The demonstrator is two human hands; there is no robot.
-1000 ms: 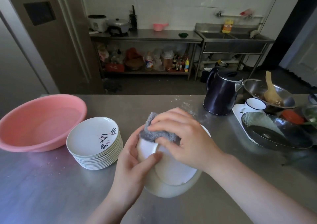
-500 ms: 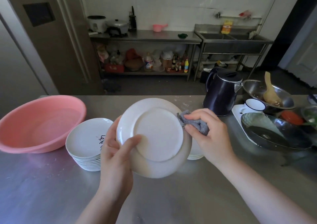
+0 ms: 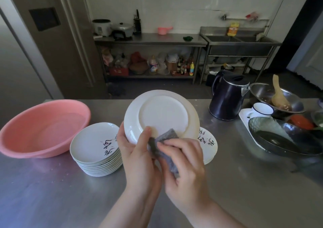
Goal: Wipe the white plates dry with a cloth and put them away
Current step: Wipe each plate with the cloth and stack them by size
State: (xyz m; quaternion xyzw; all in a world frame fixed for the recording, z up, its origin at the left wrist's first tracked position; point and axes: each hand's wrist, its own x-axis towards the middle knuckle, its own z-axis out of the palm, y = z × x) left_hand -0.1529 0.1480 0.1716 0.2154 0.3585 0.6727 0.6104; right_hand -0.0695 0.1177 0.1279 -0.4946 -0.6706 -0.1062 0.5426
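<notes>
left hand [image 3: 139,157] holds white plate [image 3: 162,115] upright (underside facing camera); right hand [image 3: 185,166] presses grey cloth [image 3: 166,142] on rim.

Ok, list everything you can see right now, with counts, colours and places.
round white plate: 1, held up, underside facing the camera
grey cloth: 1, against the plate's lower edge
stacks of white printed plates: 2, left, right behind the hands
pink plastic basin: 1, far left
dark electric kettle: 1, right of centre
white enamel mug: 1, right
steel bowl with wooden spoon: 1, right
steel counter: 1
left hand: grip on plate
right hand: grip on cloth
</notes>
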